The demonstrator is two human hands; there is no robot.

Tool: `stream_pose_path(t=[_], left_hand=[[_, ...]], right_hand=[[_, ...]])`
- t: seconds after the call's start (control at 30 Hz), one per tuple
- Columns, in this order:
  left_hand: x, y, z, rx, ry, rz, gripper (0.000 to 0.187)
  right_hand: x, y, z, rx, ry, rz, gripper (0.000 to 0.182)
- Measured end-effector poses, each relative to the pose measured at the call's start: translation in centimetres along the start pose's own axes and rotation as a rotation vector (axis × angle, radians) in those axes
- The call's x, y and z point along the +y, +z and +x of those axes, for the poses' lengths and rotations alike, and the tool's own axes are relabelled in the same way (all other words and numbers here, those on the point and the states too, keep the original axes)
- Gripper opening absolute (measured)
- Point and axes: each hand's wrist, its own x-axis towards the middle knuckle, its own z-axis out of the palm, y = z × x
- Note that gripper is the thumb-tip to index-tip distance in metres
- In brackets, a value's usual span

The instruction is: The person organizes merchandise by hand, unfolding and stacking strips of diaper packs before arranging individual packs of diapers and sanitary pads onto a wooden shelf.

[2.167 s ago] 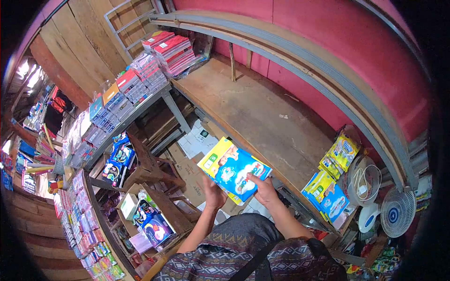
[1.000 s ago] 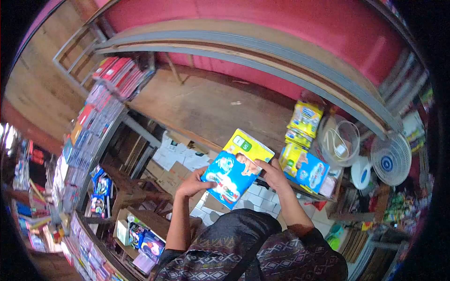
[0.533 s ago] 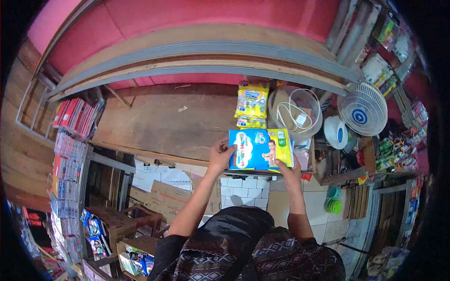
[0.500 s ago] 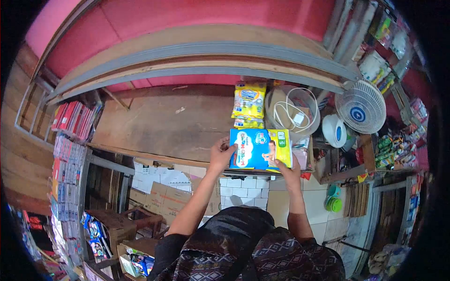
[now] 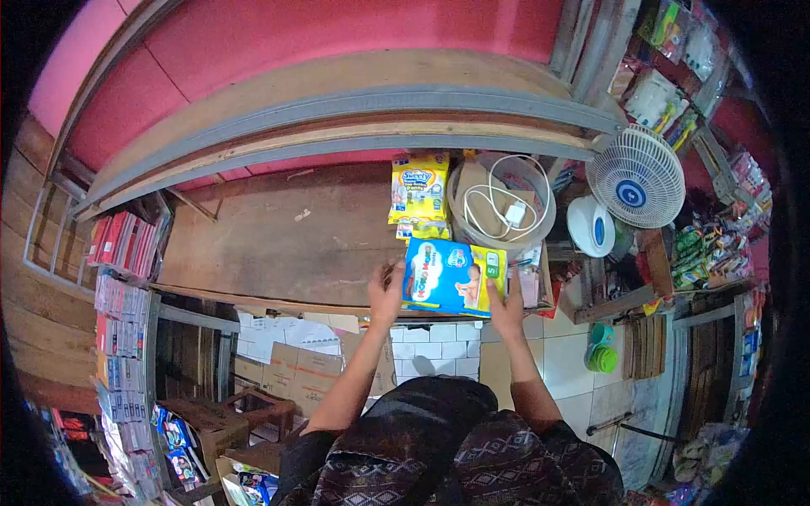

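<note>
Between my two hands is a blue and yellow pack of diapers (image 5: 447, 276), lying flat with its printed front up. My left hand (image 5: 387, 291) grips its left end, the fingers partly hidden at the edge. On the right end, my right hand (image 5: 508, 308) has its thumb over the top, the other fingers out of sight beneath or behind it. Just beyond the pack, yellow diaper packs (image 5: 418, 190) rest on the wooden shelf (image 5: 270, 228), with a smaller part of one showing under the front one.
Right of the yellow packs stands a clear round tub (image 5: 547, 202) holding a white charger cable (image 5: 515, 212). A white fan (image 5: 634, 190) is farther right. Books (image 5: 126, 240) are stacked at the left. A metal shelf beam (image 5: 354, 105) crosses above the work surface.
The diaper pack has tilted slightly, its right end now lower, and both hands still hold it. My right hand has shifted along its right side. The whole view has swung a little to the right.
</note>
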Motion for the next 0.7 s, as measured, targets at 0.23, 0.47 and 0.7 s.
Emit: stream_pose_path(t=[0.23, 0.47, 0.7], left_hand=[[-5.2, -1.5, 0.2, -0.134, -0.226, -0.135, 0.079], [-4.8, 1.2, -1.7, -0.271, -0.214, -0.099, 0.078], [-3.7, 0.4, -2.7, -0.207, -0.16, -0.058, 0.081]], right_hand=[[1.0, -1.0, -2.7, -0.066, 0.349, 0.295, 0.079], [0.6, 0.8, -1.0, -0.164, 0.233, 0.195, 0.065], [4.6, -0.3, -0.3, -0.166, 0.232, 0.025, 0.065]])
